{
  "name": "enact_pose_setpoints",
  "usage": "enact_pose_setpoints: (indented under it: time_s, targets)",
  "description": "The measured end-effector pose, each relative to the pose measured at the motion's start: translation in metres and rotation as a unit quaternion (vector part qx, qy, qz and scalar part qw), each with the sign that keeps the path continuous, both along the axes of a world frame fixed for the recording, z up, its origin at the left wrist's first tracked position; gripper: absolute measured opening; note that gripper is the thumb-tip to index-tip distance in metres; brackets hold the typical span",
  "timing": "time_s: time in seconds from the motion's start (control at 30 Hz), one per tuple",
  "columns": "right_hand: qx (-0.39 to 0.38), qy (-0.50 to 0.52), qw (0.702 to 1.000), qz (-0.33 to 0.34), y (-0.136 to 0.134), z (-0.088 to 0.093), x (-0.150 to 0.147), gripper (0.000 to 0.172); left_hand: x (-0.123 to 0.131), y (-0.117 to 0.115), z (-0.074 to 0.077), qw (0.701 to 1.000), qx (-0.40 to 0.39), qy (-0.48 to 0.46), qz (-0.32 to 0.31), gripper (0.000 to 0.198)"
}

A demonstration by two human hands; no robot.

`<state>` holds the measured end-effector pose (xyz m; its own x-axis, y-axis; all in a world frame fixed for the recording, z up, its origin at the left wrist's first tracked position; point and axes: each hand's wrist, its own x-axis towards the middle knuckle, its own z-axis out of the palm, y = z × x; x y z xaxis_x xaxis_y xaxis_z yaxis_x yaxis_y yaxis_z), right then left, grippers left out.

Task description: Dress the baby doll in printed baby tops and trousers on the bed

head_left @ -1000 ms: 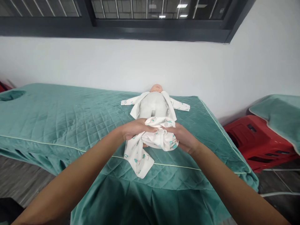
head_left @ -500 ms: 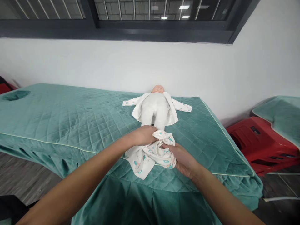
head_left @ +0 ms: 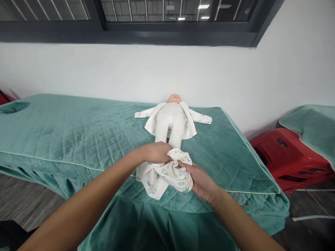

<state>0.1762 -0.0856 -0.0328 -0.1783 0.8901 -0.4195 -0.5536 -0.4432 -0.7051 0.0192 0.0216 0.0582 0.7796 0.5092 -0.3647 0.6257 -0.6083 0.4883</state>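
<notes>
A baby doll (head_left: 171, 113) lies on its back on the green quilted bed, its head toward the wall. An open white jacket (head_left: 190, 123) with patterned sleeves spread wide is on its arms. At the ends of the doll's legs, my left hand (head_left: 158, 152) is closed on the bunched patterned white garment (head_left: 180, 176). My right hand (head_left: 200, 179) grips the same garment from the right, its fingers partly inside the folds. A loose flap of the cloth hangs down to the left over the bed's near edge. The doll's feet are hidden.
The green bed (head_left: 78, 125) stretches left to a face hole. A white wall (head_left: 131, 73) and a dark window frame stand behind it. To the right are red stacked stools (head_left: 293, 157) under a green cover (head_left: 314, 125).
The whole view has shifted slightly. Both hands keep hold of the garment and sit a little lower relative to the doll's legs, more of which now show.
</notes>
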Motion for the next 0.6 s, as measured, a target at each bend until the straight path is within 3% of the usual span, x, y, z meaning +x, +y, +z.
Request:
enact_pose_setpoints:
  time_s: [0.2, 0.3, 0.37, 0.47, 0.6]
  targets:
    - [-0.01, -0.021, 1.0, 0.012, -0.006, -0.008, 0.002, 0.037, -0.009, -0.001, 0.002, 0.997, -0.068, -0.03, -0.018, 0.028]
    - [0.051, -0.085, 0.995, -0.009, -0.003, -0.01, 0.003, 0.04, -0.011, 0.003, -0.003, 0.993, -0.101, -0.064, 0.014, 0.027]
    - [0.114, -0.182, 0.976, -0.039, 0.003, -0.012, 0.005, 0.039, -0.011, 0.007, -0.009, 0.991, -0.1, -0.083, 0.039, 0.027]
    - [0.183, -0.323, 0.925, -0.08, 0.014, -0.019, 0.006, 0.035, -0.009, 0.011, -0.017, 0.989, -0.089, -0.1, 0.061, 0.027]
    - [0.215, -0.433, 0.871, -0.086, 0.02, -0.028, 0.006, 0.029, -0.006, 0.011, -0.021, 0.986, -0.09, -0.119, 0.067, 0.027]
